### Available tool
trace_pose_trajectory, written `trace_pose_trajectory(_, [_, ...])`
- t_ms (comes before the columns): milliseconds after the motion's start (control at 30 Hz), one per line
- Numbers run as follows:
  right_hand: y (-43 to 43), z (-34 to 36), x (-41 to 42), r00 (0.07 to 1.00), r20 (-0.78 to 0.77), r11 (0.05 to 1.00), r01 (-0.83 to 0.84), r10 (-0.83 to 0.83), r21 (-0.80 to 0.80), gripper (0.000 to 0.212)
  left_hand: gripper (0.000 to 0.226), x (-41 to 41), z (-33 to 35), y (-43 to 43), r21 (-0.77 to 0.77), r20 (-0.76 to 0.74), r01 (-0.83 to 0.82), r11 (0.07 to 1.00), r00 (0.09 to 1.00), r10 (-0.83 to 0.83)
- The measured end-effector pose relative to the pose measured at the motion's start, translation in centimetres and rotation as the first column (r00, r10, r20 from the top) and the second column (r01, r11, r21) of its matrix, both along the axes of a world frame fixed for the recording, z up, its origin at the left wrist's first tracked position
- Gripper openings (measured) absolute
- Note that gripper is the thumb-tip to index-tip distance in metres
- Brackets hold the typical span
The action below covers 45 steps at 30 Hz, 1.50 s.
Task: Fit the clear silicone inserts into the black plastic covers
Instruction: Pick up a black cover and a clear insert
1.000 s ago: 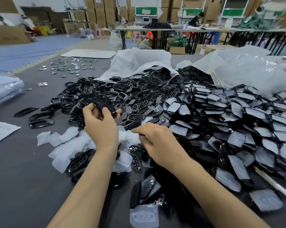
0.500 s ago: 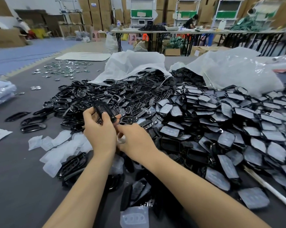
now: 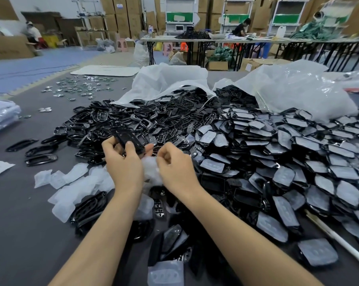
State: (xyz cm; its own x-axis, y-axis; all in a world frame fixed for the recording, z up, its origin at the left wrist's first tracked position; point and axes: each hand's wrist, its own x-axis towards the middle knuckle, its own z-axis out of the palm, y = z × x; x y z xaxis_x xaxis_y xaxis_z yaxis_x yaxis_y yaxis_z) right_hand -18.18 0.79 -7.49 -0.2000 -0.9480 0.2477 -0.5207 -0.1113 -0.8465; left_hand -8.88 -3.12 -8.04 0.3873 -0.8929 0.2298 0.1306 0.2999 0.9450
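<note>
Black plastic cover point(image 3: 130, 139) was gripped in the left hand point(image 3: 125, 164), tilted above the near edge of the heap of covers point(image 3: 164, 118). Right hand point(image 3: 175, 168) was just beside it, fingers curled, pinching a clear silicone insert point(image 3: 150, 171) between the 2 hands. Loose inserts point(image 3: 71, 182) lay on the grey worktop point(image 3: 19, 223) left of the forearms. Covers carrying inserts point(image 3: 298, 162) were heaped at right.

Grey table point(image 3: 19, 234): black covers point(image 3: 174, 120), clear inserts point(image 3: 75, 182), plastic bags point(image 3: 294, 87).
</note>
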Motion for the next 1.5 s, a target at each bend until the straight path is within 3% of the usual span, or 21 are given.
trace_pose_trajectory(200, [1.6,0.4,-1.5,0.916,0.402,0.998,-0.025,0.0,0.057,0.02,0.019,-1.2,-0.6,0.5,0.002,0.169,0.025,1.0,0.985,-0.024])
trace_pose_trajectory(367, [2.8,1.2,-3.2,0.678,0.734,0.985,-0.152,0.041,0.085,0.024,0.02,-1.3,-0.3,0.9,-0.04,0.258,0.003,0.999,0.966,0.007])
trace_pose_trajectory(467, [4.0,1.1,-4.0,0.601,0.786,0.962,-0.27,0.142,0.033,0.027,0.019,-1.8,-0.2,1.4,-0.052,0.321,0.049,0.997,0.947,-0.03])
trace_pose_trajectory(533, [4.6,1.0,-3.9,0.613,0.761,0.946,-0.323,0.213,-0.005,0.026,0.018,-2.0,-0.1,1.6,-0.056,0.322,0.068,0.996,0.946,-0.046])
trace_pose_trajectory(567, [4.7,0.9,-3.7,0.664,0.708,0.947,-0.32,0.24,-0.021,0.026,0.017,-2.0,0.0,1.6,-0.052,0.314,0.074,0.996,0.948,-0.054])
trace_pose_trajectory(633, [4.8,0.7,-3.4,0.852,0.468,0.97,-0.238,0.233,-0.048,0.026,0.015,-2.0,0.2,1.6,-0.034,0.309,0.077,0.996,0.949,-0.063])
trace_pose_trajectory(700, [4.7,0.6,-3.2,0.966,0.201,0.985,-0.142,0.16,-0.102,0.025,0.015,-2.0,0.3,1.5,-0.024,0.299,0.069,0.997,0.953,-0.059])
trace_pose_trajectory(900, [4.6,0.1,-3.8,0.994,-0.099,0.958,0.007,-0.037,-0.287,0.02,0.021,-2.4,0.4,1.8,0.025,0.23,0.127,0.992,0.965,-0.129])
trace_pose_trajectory(1067, [4.3,0.0,-4.3,0.986,-0.137,0.957,0.057,-0.1,-0.284,0.018,0.022,-2.6,0.4,1.9,0.046,0.261,0.14,0.989,0.954,-0.147])
trace_pose_trajectory(1267, [4.3,0.1,-3.9,0.993,-0.115,0.98,0.014,-0.037,-0.2,0.016,0.022,-2.4,0.4,1.9,0.073,0.256,0.161,0.984,0.951,-0.175])
trace_pose_trajectory(1500, [4.6,0.7,-4.5,0.989,0.147,0.995,-0.007,0.021,-0.096,0.028,0.017,-2.6,0.3,2.0,0.099,0.299,0.173,0.98,0.934,-0.195])
